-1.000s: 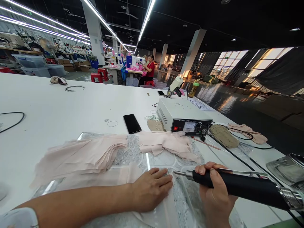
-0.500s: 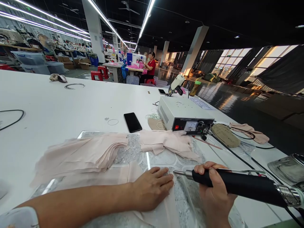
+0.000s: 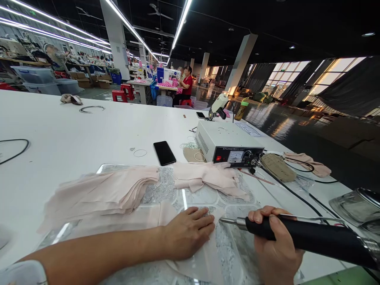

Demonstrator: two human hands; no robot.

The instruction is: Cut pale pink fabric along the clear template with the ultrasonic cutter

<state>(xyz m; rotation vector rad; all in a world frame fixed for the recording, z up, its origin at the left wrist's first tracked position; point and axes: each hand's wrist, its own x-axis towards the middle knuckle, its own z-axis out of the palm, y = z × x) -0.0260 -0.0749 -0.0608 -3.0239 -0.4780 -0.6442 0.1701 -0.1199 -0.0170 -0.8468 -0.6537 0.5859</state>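
Observation:
My left hand [image 3: 190,234] lies flat on a pale pink sheer fabric piece [image 3: 142,218], its fingers stretched out and pressing the cloth down on a clear, marbled-looking mat [image 3: 164,194]. In my right hand [image 3: 277,241] is a black handheld ultrasonic tool [image 3: 317,237], fingers wrapped round its grip. Its thin metal tip points left, at the fabric's edge just beyond my left fingertips; whether it touches the cloth I cannot tell. Behind the hands lie a fanned stack of pale pink fabric pieces [image 3: 109,188] on the left and a smaller pile of pieces [image 3: 208,178] on the right.
A control box [image 3: 234,138] with a dial stands beyond the right pile, its cable running toward the tool. A black phone [image 3: 164,153], rubber bands [image 3: 191,146], a glass jar [image 3: 356,208] and a tan pouch [image 3: 278,168] lie around. A person in red [image 3: 186,84] sits farther back.
My right hand and the tool have shifted slightly right, so the tip sits a little farther from my left fingers. My left hand stays flat on the cloth.

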